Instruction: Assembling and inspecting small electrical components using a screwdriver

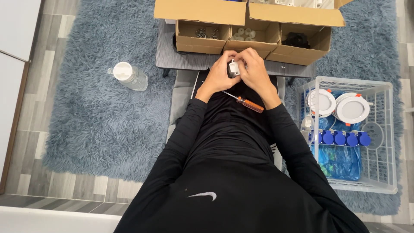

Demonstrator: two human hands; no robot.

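Note:
Both hands meet at the front edge of a low grey table [181, 58]. My left hand [221, 73] and my right hand [254, 71] together hold a small white and dark boxy part [233, 68] between the fingers. Most of that part is hidden by the fingers. A screwdriver with an orange handle [249, 104] lies across my lap, just below the hands, touched by neither hand.
Three open cardboard boxes [202, 39] with small parts stand on the table. A clear plastic bottle [129, 76] lies on the shaggy blue rug at the left. A white wire basket [384, 129] at the right holds round white lamps, blue caps and a blue bag.

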